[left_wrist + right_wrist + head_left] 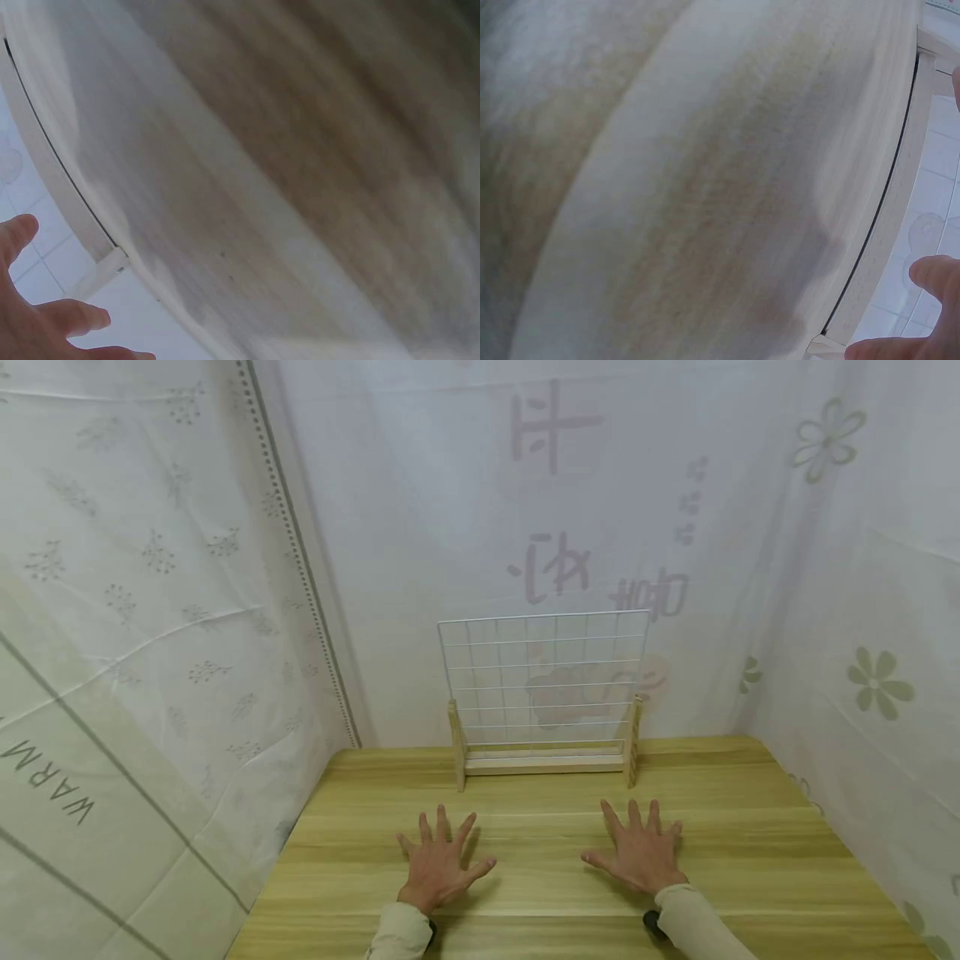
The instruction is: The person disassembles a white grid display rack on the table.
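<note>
Both hands are spread over the front half of a wooden table [540, 935], palms down and holding nothing. My left hand [437, 867] is on the left with its fingers fanned out; my right hand [640, 857] mirrors it on the right. Beyond them stands a white wire grid [542, 672], upright in a pale wooden stand [543, 766] with two side posts. Fingers of the left hand [37, 319] show at the lower left corner of the left wrist view. In the right wrist view, fingers of the right hand [930, 322] appear at the lower right.
Patterned white curtains [540, 485] hang behind the table and along both sides. Wood surface separates the two hands. Light sleeves reach in from the front edge, each with a dark band at the wrist.
</note>
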### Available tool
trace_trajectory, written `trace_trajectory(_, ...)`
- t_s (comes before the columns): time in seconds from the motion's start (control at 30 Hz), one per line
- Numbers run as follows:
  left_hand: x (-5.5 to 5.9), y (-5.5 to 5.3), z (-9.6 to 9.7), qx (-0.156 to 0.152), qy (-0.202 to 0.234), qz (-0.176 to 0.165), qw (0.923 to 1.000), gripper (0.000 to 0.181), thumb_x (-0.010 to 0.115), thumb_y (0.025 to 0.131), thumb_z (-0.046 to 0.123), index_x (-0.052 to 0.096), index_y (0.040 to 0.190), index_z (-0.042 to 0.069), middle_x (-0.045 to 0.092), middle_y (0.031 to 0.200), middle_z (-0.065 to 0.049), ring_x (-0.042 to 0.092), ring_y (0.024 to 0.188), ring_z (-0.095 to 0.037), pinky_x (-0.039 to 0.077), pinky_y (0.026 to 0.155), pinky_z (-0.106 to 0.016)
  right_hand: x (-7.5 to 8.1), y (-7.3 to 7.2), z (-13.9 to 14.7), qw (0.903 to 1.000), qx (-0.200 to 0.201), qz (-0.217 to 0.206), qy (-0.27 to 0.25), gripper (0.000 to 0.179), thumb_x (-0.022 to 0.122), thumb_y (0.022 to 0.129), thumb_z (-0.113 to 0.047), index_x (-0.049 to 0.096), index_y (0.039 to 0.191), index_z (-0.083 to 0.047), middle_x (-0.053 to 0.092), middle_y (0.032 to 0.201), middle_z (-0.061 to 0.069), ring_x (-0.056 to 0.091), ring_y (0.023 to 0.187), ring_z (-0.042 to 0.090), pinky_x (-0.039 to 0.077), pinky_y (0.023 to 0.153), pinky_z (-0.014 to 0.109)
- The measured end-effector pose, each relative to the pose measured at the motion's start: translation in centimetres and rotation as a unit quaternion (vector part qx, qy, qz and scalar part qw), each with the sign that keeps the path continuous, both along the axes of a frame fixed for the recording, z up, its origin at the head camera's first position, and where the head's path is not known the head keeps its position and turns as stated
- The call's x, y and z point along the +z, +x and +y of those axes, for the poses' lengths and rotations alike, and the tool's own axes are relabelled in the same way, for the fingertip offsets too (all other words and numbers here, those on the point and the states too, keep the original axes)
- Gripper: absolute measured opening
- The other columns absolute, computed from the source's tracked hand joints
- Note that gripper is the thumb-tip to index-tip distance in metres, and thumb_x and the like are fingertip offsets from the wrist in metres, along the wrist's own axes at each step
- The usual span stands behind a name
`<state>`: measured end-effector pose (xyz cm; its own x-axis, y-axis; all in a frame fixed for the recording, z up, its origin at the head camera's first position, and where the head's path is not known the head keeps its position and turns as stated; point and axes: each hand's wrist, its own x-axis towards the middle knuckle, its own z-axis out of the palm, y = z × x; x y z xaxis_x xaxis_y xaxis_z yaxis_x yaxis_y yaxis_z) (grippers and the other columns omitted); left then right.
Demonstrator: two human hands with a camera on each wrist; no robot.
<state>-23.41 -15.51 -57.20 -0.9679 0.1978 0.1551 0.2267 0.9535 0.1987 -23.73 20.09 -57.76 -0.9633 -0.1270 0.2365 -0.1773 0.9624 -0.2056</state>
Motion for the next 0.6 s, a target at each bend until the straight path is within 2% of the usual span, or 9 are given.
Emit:
trace_trajectory(0.3, 0.3, -0.1, -0.4, 0.004, -0.012, -0.004, 0.9999, 0.086, 0.047, 0.086, 0.081, 0.041, 0.154, 0.029, 0.031, 0.159, -0.032, 0.03, 0.139, -0.065, 0.017, 0.093, -0.093, 0.1, -0.4, 0.2, 0.9999, 0.004, -0.009, 0.004, 0.097, 0.061, 0.08, -0.079, 0.044, 0.152, -0.016, 0.045, 0.146, 0.037, 0.026, 0.136, 0.071, 0.016, 0.093, 0.093)
trace_trajectory(0.47, 0.9, -0.8, -0.6, 0.011, 0.018, -0.013, 0.9997, 0.085, 0.05, 0.087, 0.078, 0.042, 0.154, 0.026, 0.031, 0.158, -0.032, 0.031, 0.139, -0.065, 0.017, 0.092, -0.093, 1.0, -0.6, 0.6, 0.9997, -0.007, -0.022, 0.0, 0.096, 0.061, 0.081, -0.076, 0.042, 0.154, -0.015, 0.041, 0.149, 0.037, 0.024, 0.137, 0.071, 0.015, 0.094, 0.093)
trace_trajectory(0.6, 1.4, -1.6, -0.7, 0.029, 0.047, -0.02, 0.9983, 0.083, 0.048, 0.09, 0.076, 0.042, 0.153, 0.022, 0.033, 0.157, -0.033, 0.033, 0.139, -0.064, 0.019, 0.093, -0.092, 1.4, -0.7, 1.2, 0.9995, -0.017, -0.026, 0.002, 0.095, 0.059, 0.084, -0.075, 0.04, 0.154, -0.013, 0.042, 0.149, 0.037, 0.024, 0.137, 0.071, 0.015, 0.094, 0.093)
